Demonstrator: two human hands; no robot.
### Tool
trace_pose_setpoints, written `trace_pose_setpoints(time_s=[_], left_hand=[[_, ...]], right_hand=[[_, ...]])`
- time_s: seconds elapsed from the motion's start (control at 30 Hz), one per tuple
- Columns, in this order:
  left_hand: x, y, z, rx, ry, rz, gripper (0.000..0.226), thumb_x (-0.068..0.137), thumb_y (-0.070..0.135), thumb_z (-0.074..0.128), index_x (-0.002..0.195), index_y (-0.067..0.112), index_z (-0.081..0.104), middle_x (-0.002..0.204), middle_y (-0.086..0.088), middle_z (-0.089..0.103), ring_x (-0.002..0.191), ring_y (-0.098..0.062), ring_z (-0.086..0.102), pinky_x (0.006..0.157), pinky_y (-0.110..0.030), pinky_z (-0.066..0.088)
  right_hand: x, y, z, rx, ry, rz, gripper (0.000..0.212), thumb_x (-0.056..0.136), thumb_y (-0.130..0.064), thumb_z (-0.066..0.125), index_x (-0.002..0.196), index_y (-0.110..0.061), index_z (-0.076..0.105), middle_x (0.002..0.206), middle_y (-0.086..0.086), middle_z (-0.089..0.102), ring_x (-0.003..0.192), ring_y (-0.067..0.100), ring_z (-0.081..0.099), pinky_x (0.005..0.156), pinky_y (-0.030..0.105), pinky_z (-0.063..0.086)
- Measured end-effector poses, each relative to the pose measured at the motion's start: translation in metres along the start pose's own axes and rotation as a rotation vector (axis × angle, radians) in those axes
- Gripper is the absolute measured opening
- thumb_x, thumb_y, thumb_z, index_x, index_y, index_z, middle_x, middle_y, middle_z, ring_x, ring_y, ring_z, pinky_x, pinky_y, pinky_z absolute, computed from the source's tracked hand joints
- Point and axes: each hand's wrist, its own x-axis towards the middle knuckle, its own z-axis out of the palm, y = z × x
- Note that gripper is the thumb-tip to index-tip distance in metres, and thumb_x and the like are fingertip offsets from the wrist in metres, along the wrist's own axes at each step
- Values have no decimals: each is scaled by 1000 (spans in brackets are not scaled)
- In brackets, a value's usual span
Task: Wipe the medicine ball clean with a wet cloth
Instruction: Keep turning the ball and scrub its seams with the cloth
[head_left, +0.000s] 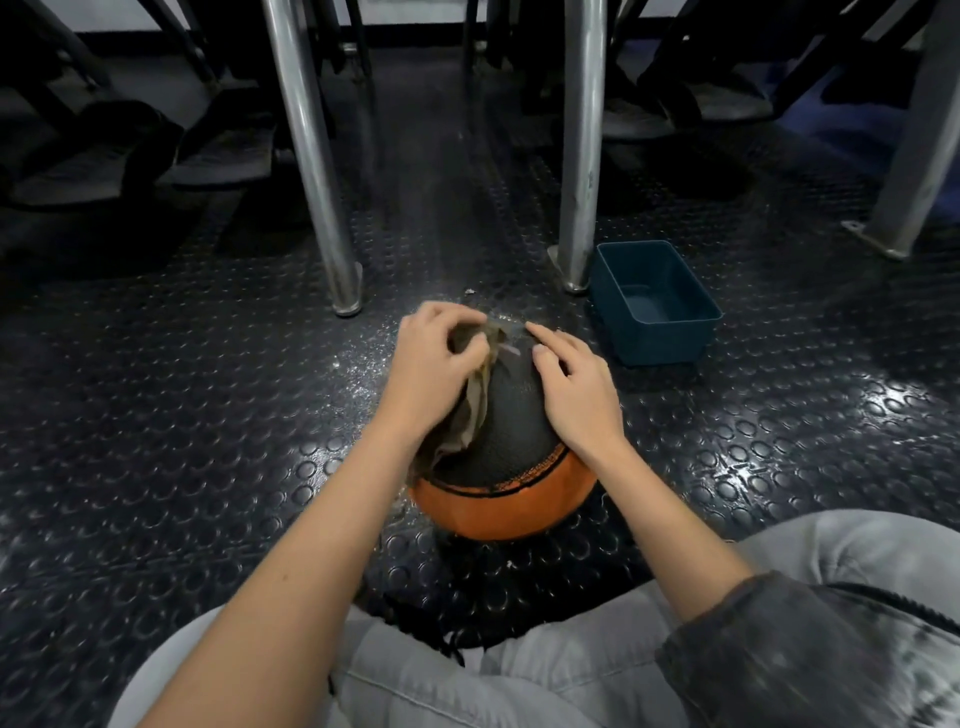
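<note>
The ball (514, 421), black above and orange below, is seen resting on the studded floor (208, 364), just ahead of grey-trousered legs (519, 680).

A brown cloth (470, 415) is draped over the ball's upper left side. It is held by the left hand (434, 358), whose grip is closed round the cloth's bunched top.

The right hand (576, 384) is laid on the ball's upper right side. Its grip is loose, with the fingers nearly straight and nothing held.

A blue tub (660, 343) is set on the floor right of the ball, just beside a metal leg (582, 156). A second metal leg (311, 156) is noted to the left.
</note>
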Motion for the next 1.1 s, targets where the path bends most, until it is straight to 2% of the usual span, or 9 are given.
trace_pose_setpoints(time_s=[0.07, 0.17, 0.23, 0.43, 0.6, 0.77, 0.87, 1.0, 1.1], left_hand=[[17, -2, -1, -50, 33, -199, 27, 86, 21, 64, 111, 15, 65, 117, -1, 47, 118, -23, 47, 104, -27, 32], [6, 1, 2, 68, -68, -387, 49, 80, 54, 62, 120, 26, 59, 129, 2, 41, 130, -21, 30, 111, -38, 21], [-19, 14, 3, 131, -96, -300, 59, 70, 64, 56, 122, 35, 55, 121, 14, 36, 125, -10, 23, 106, -36, 15], [-70, 17, 4, 190, -49, 72, 49, 78, 32, 44, 125, 31, 57, 128, 20, 47, 110, -6, 28, 102, -38, 27], [-87, -3, -3, 187, -73, 277, 43, 82, 24, 40, 122, 31, 54, 126, 19, 51, 110, -21, 46, 96, -49, 41], [-31, -4, -5, 226, -107, 206, 42, 82, 7, 41, 114, 19, 65, 120, 3, 60, 109, -26, 53, 97, -25, 29], [0, 3, -3, 204, -179, 170, 34, 84, 1, 54, 110, 17, 67, 112, 1, 61, 106, -24, 54, 101, -34, 35], [-48, 3, -7, 168, -187, 364, 38, 75, 9, 44, 102, 16, 69, 106, 4, 64, 99, -15, 50, 95, -23, 29], [-77, -4, -11, 151, -190, 401, 43, 72, 11, 38, 99, 19, 71, 103, 11, 63, 95, -12, 45, 101, -41, 36]], right_hand=[[-6, 2, -2, 32, 10, -11, 36, 93, -43, 40, 127, -45, 54, 144, -8, 44, 135, 13, 33, 112, 48, 26], [-15, 4, -5, 1, 12, -31, 40, 88, -49, 36, 124, -48, 54, 143, -11, 44, 135, 10, 34, 112, 53, 22], [-10, 2, -11, -61, -22, -6, 40, 90, -47, 33, 126, -49, 51, 144, -13, 43, 135, 9, 33, 112, 57, 17], [21, -17, -5, -244, -180, 119, 44, 97, -32, 26, 138, -30, 43, 144, 7, 43, 130, 31, 39, 107, 51, 29], [23, -17, -9, -273, -222, 79, 42, 100, -46, 26, 137, -40, 44, 146, -3, 43, 133, 25, 38, 105, 39, 30], [19, -11, -13, -197, -180, 30, 35, 98, -42, 37, 129, -41, 53, 140, -7, 49, 128, 19, 43, 95, 30, 33], [16, -2, -15, -108, -129, 7, 33, 96, -40, 43, 125, -39, 59, 134, -9, 55, 125, 15, 47, 100, 31, 36], [24, 7, -22, -20, -123, 60, 30, 93, -42, 48, 118, -39, 64, 128, -11, 60, 121, 12, 51, 103, 36, 40], [31, 9, -25, 43, -133, 85, 27, 93, -37, 51, 115, -35, 67, 125, -10, 62, 118, 9, 52, 101, 29, 39]])
